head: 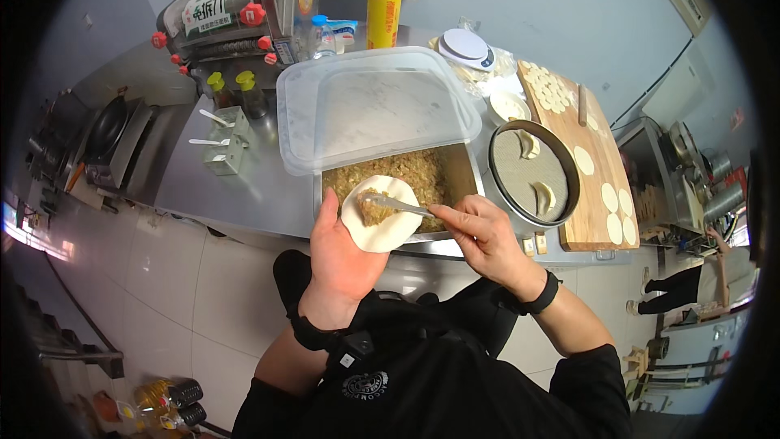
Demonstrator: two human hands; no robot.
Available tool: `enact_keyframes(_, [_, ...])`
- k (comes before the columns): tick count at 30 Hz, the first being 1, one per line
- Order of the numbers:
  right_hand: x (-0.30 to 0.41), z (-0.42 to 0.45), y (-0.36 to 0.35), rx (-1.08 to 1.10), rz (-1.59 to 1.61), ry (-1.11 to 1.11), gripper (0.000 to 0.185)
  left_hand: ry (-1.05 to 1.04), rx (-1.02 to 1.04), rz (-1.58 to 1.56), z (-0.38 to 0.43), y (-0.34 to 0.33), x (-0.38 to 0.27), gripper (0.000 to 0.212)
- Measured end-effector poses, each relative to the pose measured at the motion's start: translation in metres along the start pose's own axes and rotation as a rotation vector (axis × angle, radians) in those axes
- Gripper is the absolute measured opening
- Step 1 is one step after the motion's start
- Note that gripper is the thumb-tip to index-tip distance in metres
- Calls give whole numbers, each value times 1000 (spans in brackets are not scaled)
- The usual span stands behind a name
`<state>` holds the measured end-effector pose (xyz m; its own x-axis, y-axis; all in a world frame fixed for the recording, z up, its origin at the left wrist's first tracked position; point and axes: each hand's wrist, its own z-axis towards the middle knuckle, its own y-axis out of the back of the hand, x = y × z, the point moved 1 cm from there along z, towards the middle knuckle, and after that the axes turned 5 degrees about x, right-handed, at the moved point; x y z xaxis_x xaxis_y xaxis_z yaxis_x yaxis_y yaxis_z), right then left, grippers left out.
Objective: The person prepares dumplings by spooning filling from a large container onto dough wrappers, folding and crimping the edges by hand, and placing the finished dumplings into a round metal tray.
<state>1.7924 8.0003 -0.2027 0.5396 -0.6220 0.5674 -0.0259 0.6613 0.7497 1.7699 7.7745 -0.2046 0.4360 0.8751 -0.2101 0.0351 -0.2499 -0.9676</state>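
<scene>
A round dough wrapper [390,236] lies across the fingers of my left hand [346,262], palm up, with a lump of filling [373,212] on it. My right hand [487,241] grips the handle of a metal spreader or spoon [405,206], whose tip touches the filling. Just beyond the hands is a rectangular metal pan [466,174] of minced filling [396,167], partly covered by a translucent plastic lid [378,103]. To the right, a round steamer [576,186] with a mesh liner holds two folded dumplings [544,198]. Flat wrappers [609,198] lie on a wooden board [573,219].
A dough-pressing machine [237,18], a yellow box [387,0], seasoning bottles [251,94] and a clear condiment rack [228,143] stand left and behind. A kitchen scale [466,49], a small bowl [509,108] and a rolling pin [582,105] are at right. Another person [701,280] stands far right.
</scene>
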Motion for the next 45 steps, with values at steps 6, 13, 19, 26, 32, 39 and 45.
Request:
enact_keyframes(6, [0, -9, 16, 27, -126, 31, 47, -34, -10, 125, -2, 7, -2, 63])
enact_keyframes(13, [0, -12, 39, -18, -86, 28, 45, -99, -26, 181, -2, 3, -7, 63])
enact_keyframes(19, [-1, 8, 28, 125, -79, 138, 46, -24, 15, 179, 1, 2, -1, 64])
enact_keyframes(26, [2, -3, 36, 70, 36, 30, 42, -74, 8, 202, 0, 6, -10, 63])
enact_keyframes(32, [15, 26, 28, 127, 5, 27, 43, -59, 47, 164, 5, 12, -14, 64])
enact_keyframes(39, [26, 45, 45, 153, -118, 0, 35, -213, -152, 228, -5, 37, -52, 63])
enact_keyframes(45, [30, 101, 30, 258, -135, -166, 17, -458, -326, 337, -10, 65, -94, 62])
